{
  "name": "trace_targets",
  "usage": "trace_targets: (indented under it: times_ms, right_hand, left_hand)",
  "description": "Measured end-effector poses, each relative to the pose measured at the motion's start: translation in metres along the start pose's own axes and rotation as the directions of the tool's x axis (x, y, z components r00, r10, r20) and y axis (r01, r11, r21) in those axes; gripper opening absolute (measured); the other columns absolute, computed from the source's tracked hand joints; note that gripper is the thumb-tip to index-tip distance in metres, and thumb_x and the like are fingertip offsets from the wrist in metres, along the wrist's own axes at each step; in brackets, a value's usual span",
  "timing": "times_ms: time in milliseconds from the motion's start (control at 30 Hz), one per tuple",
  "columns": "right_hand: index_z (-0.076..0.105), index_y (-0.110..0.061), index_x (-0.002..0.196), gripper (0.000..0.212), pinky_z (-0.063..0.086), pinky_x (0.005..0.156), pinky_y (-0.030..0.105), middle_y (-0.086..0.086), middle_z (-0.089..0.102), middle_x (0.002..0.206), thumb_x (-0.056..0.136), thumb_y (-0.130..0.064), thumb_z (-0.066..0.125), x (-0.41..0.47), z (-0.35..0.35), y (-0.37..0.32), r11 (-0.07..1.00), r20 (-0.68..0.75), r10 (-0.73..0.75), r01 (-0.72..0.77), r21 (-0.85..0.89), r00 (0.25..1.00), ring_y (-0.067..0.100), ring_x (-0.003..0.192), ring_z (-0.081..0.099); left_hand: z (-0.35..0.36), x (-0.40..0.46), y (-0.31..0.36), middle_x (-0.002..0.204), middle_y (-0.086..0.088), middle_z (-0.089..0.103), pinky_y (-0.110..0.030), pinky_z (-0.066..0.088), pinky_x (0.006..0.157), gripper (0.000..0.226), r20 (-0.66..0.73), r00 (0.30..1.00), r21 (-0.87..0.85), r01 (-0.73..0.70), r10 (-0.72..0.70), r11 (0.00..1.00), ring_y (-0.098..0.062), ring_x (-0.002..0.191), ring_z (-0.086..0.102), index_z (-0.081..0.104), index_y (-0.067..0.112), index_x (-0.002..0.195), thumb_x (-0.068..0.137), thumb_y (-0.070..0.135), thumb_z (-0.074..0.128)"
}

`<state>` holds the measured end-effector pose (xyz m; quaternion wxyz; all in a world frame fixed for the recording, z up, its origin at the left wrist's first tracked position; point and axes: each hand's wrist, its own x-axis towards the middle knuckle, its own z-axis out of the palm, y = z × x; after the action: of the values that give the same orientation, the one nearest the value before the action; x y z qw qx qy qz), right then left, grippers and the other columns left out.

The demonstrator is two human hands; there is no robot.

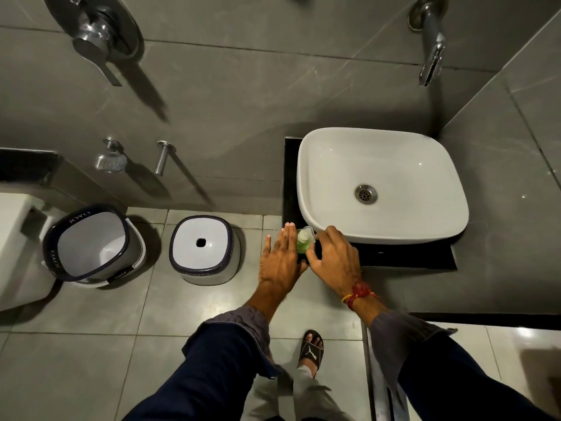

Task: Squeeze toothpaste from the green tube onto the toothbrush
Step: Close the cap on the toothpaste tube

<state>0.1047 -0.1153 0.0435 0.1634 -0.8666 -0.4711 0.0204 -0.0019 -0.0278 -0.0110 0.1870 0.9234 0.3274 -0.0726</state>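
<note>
The green tube (302,244), with a white cap at its top, stands at the front left corner of the black counter (409,256), just in front of the white basin. My left hand (280,261) lies flat against the tube's left side with its fingers stretched out and apart. My right hand (332,256) curls around the tube from the right, thumb at its lower end and fingers arched beside the cap. A red and yellow thread is tied around my right wrist. No toothbrush shows in view; the hands hide the counter corner.
The white basin (318,165) sits on the counter, with a wall spout (431,59) above it. On the floor to the left stand a white stool (203,249) and a bucket (91,244). A sandalled foot (311,349) is below my hands.
</note>
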Motion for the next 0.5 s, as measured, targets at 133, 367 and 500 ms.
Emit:
trace_targets:
  times_ms: [133, 367, 500]
  right_hand:
    - [0.070, -0.006, 0.092, 0.021, 0.058, 0.057, 0.030, 0.009, 0.066, 0.089, 0.088, -0.027, 0.070, -0.003, 0.006, -0.007, 0.999, -0.042, -0.011, 0.012, 0.031, 0.999, 0.023, 0.074, 0.067]
    - [0.066, -0.009, 0.099, 0.025, 0.062, 0.068, 0.039, 0.009, 0.065, 0.099, 0.086, -0.031, 0.070, -0.007, 0.011, 0.000, 0.991, 0.024, 0.042, -0.044, 0.125, 0.999, 0.026, 0.087, 0.067]
    - [0.055, -0.012, 0.131, 0.047, 0.059, 0.090, 0.044, 0.011, 0.062, 0.122, 0.087, -0.022, 0.071, -0.004, 0.016, 0.014, 0.973, 0.235, 0.067, -0.115, 0.200, 0.970, 0.030, 0.106, 0.065]
  left_hand:
    - [-0.001, -0.001, 0.000, 0.170, -0.012, -0.002, -0.050, 0.011, 0.127, 0.091, 0.013, 1.000, 0.036, -0.010, 0.009, 0.999, -0.026, 0.157, 0.004, -0.007, 0.008, 0.160, 0.102, 0.056, 0.043]
    - [-0.007, -0.001, 0.000, 0.169, -0.014, 0.004, -0.049, 0.014, 0.127, 0.087, 0.038, 0.999, 0.035, -0.016, 0.015, 0.999, -0.028, 0.157, 0.009, -0.003, 0.007, 0.160, 0.103, 0.047, 0.049]
    - [-0.015, 0.006, -0.001, 0.159, -0.018, 0.037, -0.044, 0.046, 0.109, 0.075, -0.014, 1.000, 0.026, -0.002, 0.003, 1.000, -0.034, 0.135, 0.051, 0.019, 0.008, 0.156, 0.098, 0.020, 0.065]
